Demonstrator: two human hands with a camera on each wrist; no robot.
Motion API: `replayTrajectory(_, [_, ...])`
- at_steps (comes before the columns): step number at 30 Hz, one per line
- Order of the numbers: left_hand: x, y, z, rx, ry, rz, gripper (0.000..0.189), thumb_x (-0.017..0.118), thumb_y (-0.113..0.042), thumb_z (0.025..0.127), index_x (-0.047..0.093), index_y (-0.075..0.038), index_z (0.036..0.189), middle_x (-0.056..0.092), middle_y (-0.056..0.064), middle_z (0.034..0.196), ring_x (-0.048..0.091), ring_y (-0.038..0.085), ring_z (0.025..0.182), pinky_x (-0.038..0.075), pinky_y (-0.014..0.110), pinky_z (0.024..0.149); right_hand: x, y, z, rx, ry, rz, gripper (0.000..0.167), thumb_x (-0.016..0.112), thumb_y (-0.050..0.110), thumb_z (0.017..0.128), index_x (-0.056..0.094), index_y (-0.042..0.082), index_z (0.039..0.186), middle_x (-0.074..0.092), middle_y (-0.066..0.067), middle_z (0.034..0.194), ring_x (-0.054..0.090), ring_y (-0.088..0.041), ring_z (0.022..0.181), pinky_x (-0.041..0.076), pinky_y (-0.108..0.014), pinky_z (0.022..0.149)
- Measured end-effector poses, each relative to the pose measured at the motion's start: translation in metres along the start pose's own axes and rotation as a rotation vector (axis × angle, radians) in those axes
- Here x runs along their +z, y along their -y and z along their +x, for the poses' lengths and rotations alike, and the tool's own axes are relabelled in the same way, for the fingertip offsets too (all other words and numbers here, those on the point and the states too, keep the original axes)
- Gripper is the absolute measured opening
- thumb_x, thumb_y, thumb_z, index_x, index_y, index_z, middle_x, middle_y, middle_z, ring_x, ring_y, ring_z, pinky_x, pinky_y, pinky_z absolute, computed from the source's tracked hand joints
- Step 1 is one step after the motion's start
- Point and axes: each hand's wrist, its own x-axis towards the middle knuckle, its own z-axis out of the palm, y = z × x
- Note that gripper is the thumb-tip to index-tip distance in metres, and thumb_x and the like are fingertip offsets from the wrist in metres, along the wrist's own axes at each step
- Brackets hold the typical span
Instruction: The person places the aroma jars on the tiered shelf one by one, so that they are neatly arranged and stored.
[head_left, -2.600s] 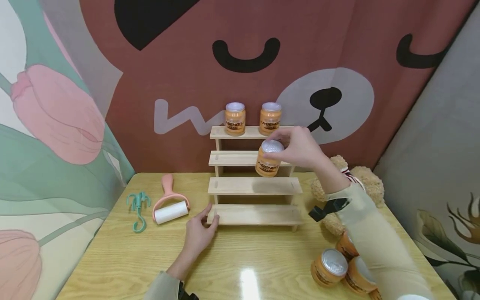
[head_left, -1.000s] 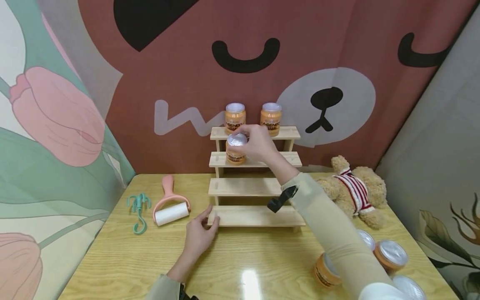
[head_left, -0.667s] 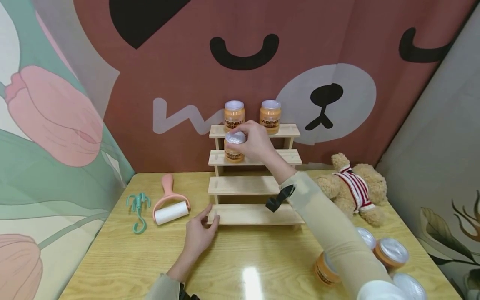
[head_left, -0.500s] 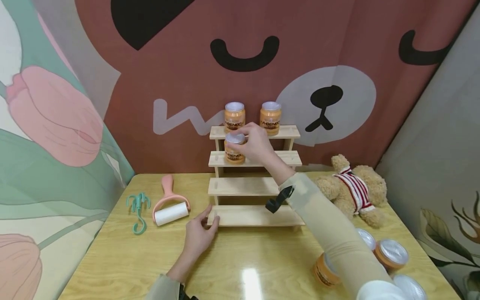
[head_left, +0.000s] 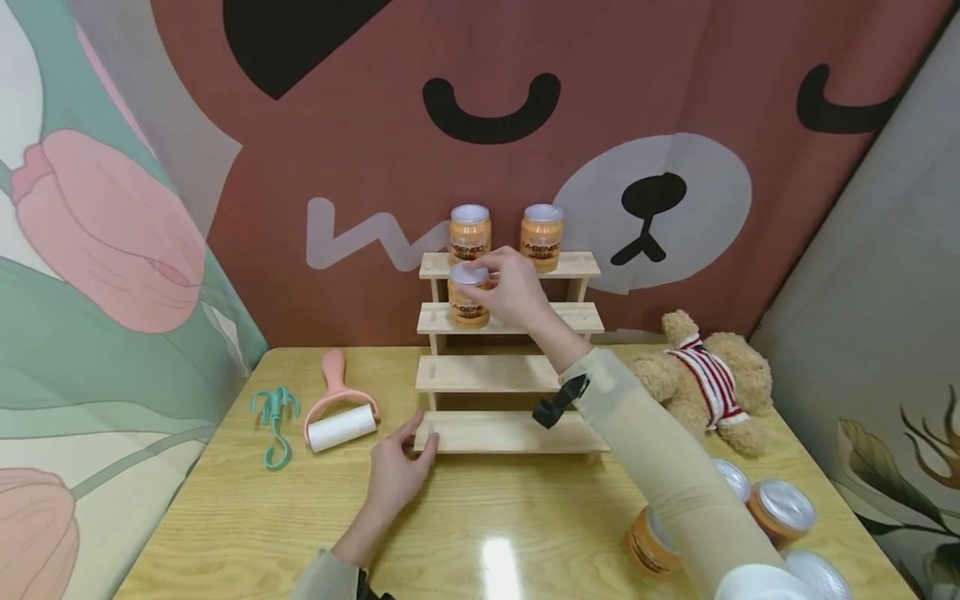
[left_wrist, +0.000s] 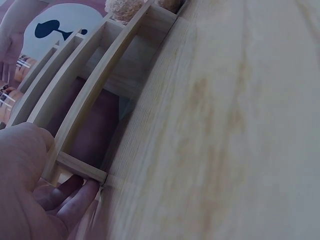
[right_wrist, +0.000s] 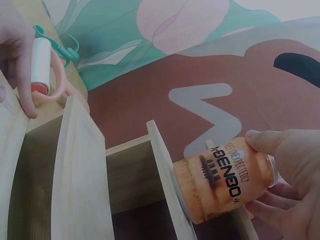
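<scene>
A stepped wooden display shelf stands in the middle of the table. My right hand holds an orange jar with a silvery lid, thumb and fingers around its upper part. The jar is upright at the left of the second step from the top; in the right wrist view its base meets that board. On the top step are two matching jars, a left one and a right one. My left hand grips the left end of the lowest step, thumb on top and fingers at the end support.
Several more orange jars stand at the table's right, partly behind my right sleeve. A teddy bear in a striped shirt lies beyond them. Left of the shelf lie a pink-handled lint roller and a green hook.
My right hand has carried the jar leftward and down onto the second step. Over the last second it has barely moved, the jar turning slightly. My left hand has stayed on the shelf.
</scene>
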Motion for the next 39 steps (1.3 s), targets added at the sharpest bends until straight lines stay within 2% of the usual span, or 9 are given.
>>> replayTrajectory(6, [0.001,0.001,0.000,0.011,-0.003,-0.006,0.050,0.081,-0.017,0.095,0.068,-0.001,0.141,0.079,0.018,0.099,0.053,0.007,0.064,0.047,0.020,0.057,0.000,-0.002,0.000,-0.011,-0.014,-0.026,0.041,0.088,0.035,0.089,0.081,0.011,0.122,0.068,-0.011,0.120,0.070,-0.026,0.109,0.062,-0.036,0.092])
replayTrajectory(15, [0.001,0.000,0.001,-0.001,0.000,-0.003,0.051,0.081,-0.018,0.095,0.068,-0.002,0.141,0.079,0.022,0.112,0.063,0.009,0.070,0.053,0.020,0.061,0.001,-0.003,0.001,-0.069,-0.090,-0.049,0.039,0.091,0.035,0.086,0.084,0.008,0.113,0.071,-0.012,0.111,0.069,-0.026,0.100,0.060,-0.037,0.085])
replayTrajectory(21, [0.001,-0.002,-0.001,-0.020,0.007,-0.003,0.050,0.081,-0.017,0.094,0.068,-0.002,0.141,0.080,0.019,0.104,0.062,0.008,0.071,0.053,0.020,0.063,-0.008,-0.002,-0.003,-0.072,-0.088,-0.008,0.041,0.089,0.040,0.088,0.084,0.010,0.114,0.074,-0.008,0.115,0.071,-0.024,0.106,0.061,-0.039,0.089])
replayTrajectory(25, [0.001,-0.003,-0.001,-0.023,0.004,-0.003,0.050,0.081,-0.017,0.095,0.068,-0.002,0.141,0.080,0.020,0.104,0.063,0.008,0.071,0.053,0.020,0.062,-0.028,0.000,-0.004,-0.080,-0.078,0.001,0.039,0.086,0.041,0.090,0.083,0.011,0.115,0.076,-0.008,0.118,0.074,-0.025,0.106,0.062,-0.041,0.088])
replayTrajectory(29, [0.002,-0.001,0.000,-0.005,-0.003,0.004,0.049,0.080,-0.017,0.095,0.068,-0.001,0.140,0.080,0.019,0.099,0.062,0.009,0.070,0.052,0.020,0.060,-0.057,0.005,-0.011,-0.065,-0.071,-0.024,0.036,0.084,0.043,0.091,0.084,0.015,0.113,0.079,-0.007,0.109,0.074,-0.021,0.093,0.061,-0.038,0.077])
replayTrajectory(33, [0.003,0.001,0.000,0.015,-0.012,0.023,0.047,0.080,-0.016,0.095,0.069,-0.001,0.138,0.077,0.016,0.088,0.062,0.009,0.069,0.051,0.020,0.061,-0.088,0.006,-0.026,-0.061,-0.066,-0.046,0.029,0.085,0.041,0.091,0.086,0.018,0.109,0.081,-0.004,0.101,0.073,-0.017,0.084,0.055,-0.033,0.068])
replayTrajectory(39, [0.002,0.001,-0.001,0.015,-0.010,0.015,0.047,0.080,-0.016,0.095,0.069,0.000,0.138,0.077,0.017,0.089,0.063,0.011,0.069,0.052,0.019,0.061,-0.123,0.000,-0.057,-0.062,0.003,-0.097,0.025,0.086,0.036,0.090,0.085,0.021,0.110,0.080,-0.003,0.105,0.076,-0.017,0.085,0.060,-0.031,0.072])
